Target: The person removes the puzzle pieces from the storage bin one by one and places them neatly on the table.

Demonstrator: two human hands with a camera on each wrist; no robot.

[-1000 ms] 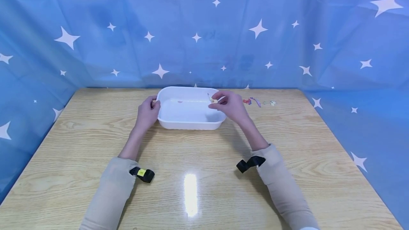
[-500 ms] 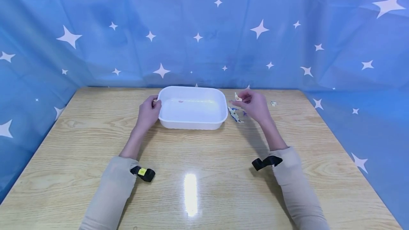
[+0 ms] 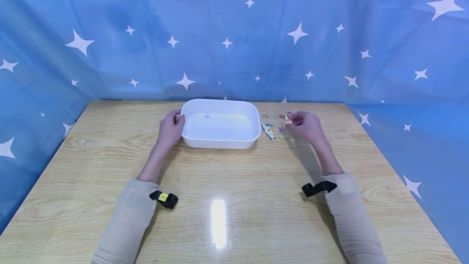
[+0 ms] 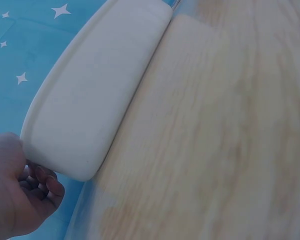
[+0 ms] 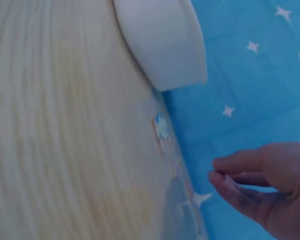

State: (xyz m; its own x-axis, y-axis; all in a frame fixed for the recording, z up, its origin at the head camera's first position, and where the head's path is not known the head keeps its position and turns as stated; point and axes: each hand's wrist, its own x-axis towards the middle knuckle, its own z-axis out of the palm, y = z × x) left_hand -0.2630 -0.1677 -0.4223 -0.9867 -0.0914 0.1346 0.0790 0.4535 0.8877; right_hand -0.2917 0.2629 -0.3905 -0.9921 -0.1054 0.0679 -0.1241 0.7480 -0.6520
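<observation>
At the back of the table stands a white plastic tray (image 3: 221, 143). My left hand (image 3: 170, 127) grips its left end at the rim, thumb on the near side. In the left wrist view the curled fingers of the left hand (image 4: 27, 192) sit at the tray's corner. My right hand (image 3: 307, 126) is out to the right of the tray, pinching a small cream-coloured flat cut-out (image 3: 288, 119) between thumb and fingertips. The right wrist view shows the right hand (image 5: 270, 185) with thumb and index tips together, the cut-out not visible there.
Right of the tray lie a larger cream-and-blue cut-out (image 3: 269, 132), a purple one (image 3: 280, 130), a green one (image 3: 273, 115) and a red one (image 3: 281, 116). A small pinkish spot (image 3: 207, 116) shows inside the tray. A blue star-patterned curtain (image 3: 234, 52) hangs behind the table (image 3: 183, 199).
My right hand has moved from over the tray's right end rightward past it, still holding the cream cut-out. Cut-outs beside the tray have come into view. The left hand stays at the tray.
</observation>
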